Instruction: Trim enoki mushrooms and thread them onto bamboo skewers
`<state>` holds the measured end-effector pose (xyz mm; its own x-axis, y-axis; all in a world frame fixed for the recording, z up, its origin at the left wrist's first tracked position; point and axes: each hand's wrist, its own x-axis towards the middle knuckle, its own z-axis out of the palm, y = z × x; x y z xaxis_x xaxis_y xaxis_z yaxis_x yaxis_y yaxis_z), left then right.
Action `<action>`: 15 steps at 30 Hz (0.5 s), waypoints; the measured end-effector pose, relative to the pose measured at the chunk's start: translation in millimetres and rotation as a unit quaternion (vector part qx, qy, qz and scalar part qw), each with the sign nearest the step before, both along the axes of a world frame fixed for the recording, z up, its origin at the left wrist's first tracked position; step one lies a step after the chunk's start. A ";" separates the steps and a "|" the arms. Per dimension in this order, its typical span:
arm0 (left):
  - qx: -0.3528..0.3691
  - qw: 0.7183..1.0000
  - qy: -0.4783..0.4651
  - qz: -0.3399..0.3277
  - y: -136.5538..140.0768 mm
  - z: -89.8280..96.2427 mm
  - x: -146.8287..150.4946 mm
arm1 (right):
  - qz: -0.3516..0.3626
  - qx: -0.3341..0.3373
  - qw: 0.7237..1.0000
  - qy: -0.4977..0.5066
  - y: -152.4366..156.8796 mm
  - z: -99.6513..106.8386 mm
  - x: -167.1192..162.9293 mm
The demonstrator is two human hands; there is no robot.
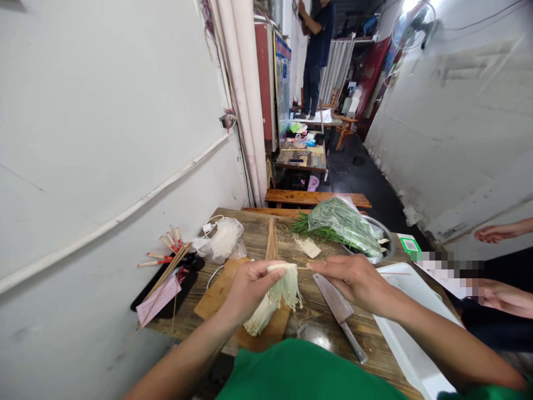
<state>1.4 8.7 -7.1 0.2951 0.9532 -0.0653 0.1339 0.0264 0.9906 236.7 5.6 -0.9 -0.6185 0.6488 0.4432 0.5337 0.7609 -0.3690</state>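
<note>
My left hand (pixel 249 289) pinches a pale bunch of enoki mushrooms (pixel 275 300) by its upper end, above a wooden cutting board (pixel 216 300). My right hand (pixel 353 280) holds a thin bamboo skewer (pixel 303 268) whose tip meets the top of the mushroom bunch. A cleaver (pixel 339 311) lies flat on the wooden table (pixel 250 233) under my right wrist. A bundle of bamboo skewers (pixel 272 239) lies just beyond my hands.
A bag of green chives (pixel 345 225) rests on a metal bowl at the back right. A white tray (pixel 408 322) lies at right, a black tray (pixel 166 289) with sticks at left. Another person's hands (pixel 499 266) are at far right. A person (pixel 316 50) stands far down the aisle.
</note>
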 end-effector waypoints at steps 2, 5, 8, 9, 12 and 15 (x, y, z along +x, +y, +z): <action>0.000 1.000 -0.004 0.001 0.9 -0.2 0.0 | -0.008 0.010 1.000 -0.007 0.3 -0.3 -0.6; -0.001 1.000 -0.009 0.003 1.7 0.2 0.9 | -0.023 0.046 0.998 -0.025 1.0 -0.9 -0.8; 0.001 1.000 0.000 0.006 1.2 1.0 3.6 | -0.017 0.036 0.999 -0.027 0.9 -1.6 -1.2; 0.001 1.000 0.006 0.003 0.6 1.4 4.9 | -0.011 0.023 0.999 -0.021 0.2 -1.8 -1.5; 0.009 1.000 0.025 -0.003 -2.2 2.8 8.4 | -0.001 0.003 1.000 0.004 -4.7 -1.9 -2.4; 0.033 0.998 0.046 -0.009 -5.7 5.8 10.3 | -0.007 0.031 0.999 0.000 -12.6 -0.3 -1.7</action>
<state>11.7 3.0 -1.4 0.3078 0.9510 -0.0294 0.2235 -0.0423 0.9738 235.1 -7.1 -1.2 -0.6095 0.6288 0.4829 0.5446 0.7747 -0.3214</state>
